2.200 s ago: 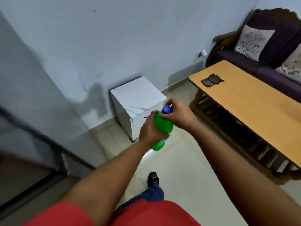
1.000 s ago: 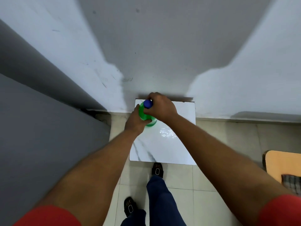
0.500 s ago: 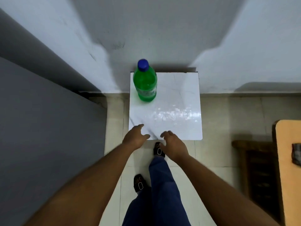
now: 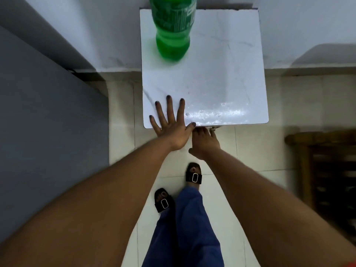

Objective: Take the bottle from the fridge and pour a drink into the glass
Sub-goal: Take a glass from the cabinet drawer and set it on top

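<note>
A green translucent plastic bottle of soft drink stands upright at the far left of a glossy white, marble-veined cabinet top, its cap cut off by the frame, untouched by either of the hands. The left hand lies flat with fingers spread on the near left corner of the surface, apparently to steady the small square unit. The right hand reaches just under the front edge, fingers curled out of sight; whether it grips a handle cannot be told, though the posture suggests pulling a door open. The bottle's ribbed, waisted body and printed label catch the light, as does the polished top. No glass is in view; pale floor tiles lie below.
</note>
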